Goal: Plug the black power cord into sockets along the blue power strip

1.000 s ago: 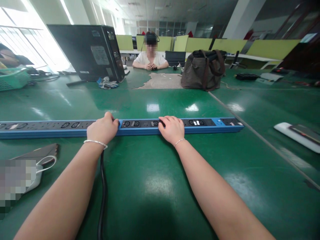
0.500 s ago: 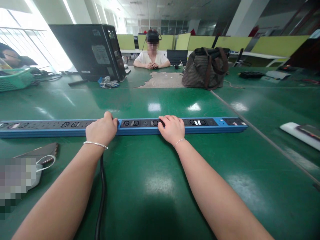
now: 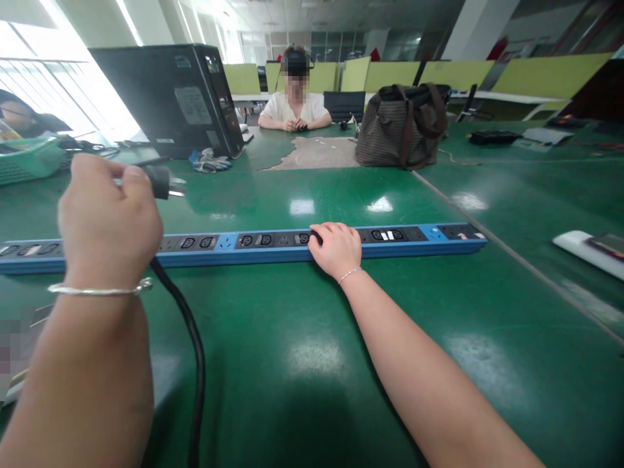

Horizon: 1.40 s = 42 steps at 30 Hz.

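Observation:
A long blue power strip (image 3: pixel 263 253) with black and blue sockets lies across the green table (image 3: pixel 312 312). My left hand (image 3: pixel 110 221) is raised over its left part, closed round a black plug (image 3: pixel 160 182) whose metal prongs point right. From this hand a thick black cable (image 3: pixel 195 344) hangs and runs down to the bottom edge. My right hand (image 3: pixel 336 250) rests on the strip right of the middle, its fingers wrapped over the far edge and its thumb on the sockets.
At the back are a black computer case (image 3: pixel 170 97), gloves (image 3: pixel 209 160), a brown bag (image 3: pixel 397 130) and a seated person (image 3: pixel 295 107). A green basket (image 3: pixel 32 159) stands far left, a white device (image 3: pixel 585 250) at the right.
My left hand has lifted off the strip and moved left and up, the plug now showing in it. The blue socket it covered is visible. My right hand has stayed on the strip.

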{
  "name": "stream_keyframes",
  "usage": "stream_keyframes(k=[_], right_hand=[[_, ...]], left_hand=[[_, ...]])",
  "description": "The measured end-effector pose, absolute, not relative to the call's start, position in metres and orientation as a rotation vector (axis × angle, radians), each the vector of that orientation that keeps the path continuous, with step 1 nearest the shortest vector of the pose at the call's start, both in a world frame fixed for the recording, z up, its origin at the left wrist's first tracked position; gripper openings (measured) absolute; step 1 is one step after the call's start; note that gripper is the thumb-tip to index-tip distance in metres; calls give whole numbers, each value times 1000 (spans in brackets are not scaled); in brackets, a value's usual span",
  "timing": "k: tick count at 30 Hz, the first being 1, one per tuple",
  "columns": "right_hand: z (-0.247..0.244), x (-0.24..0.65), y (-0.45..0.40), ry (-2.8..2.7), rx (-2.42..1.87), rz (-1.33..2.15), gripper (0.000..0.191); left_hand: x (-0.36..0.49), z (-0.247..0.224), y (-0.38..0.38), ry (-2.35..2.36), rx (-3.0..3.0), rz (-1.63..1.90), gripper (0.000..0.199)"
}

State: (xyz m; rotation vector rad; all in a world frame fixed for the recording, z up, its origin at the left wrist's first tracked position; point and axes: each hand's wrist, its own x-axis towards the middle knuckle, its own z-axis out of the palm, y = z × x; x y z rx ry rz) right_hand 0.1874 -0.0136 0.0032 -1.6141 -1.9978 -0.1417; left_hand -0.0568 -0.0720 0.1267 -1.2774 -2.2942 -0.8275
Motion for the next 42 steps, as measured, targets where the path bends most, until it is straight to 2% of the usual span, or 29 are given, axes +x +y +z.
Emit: stream_keyframes(k=[3, 8, 16, 42], right_hand=[[4, 188, -14, -2009, -1619, -143, 34], [5, 188, -14, -2012, -1633, -141, 34], [5, 187, -14, -2000, -1620, -137, 33], [5, 188, -15, -2000, -1606, -108, 34]], left_hand=[[-55, 131, -74, -2408, -1509, -813, 42], [-33, 107, -58, -2560, -1885, -655, 29], [10, 80, -24, -2634, -2292, -587, 28], [35, 73, -8, -2328, -2173, -162, 32]])
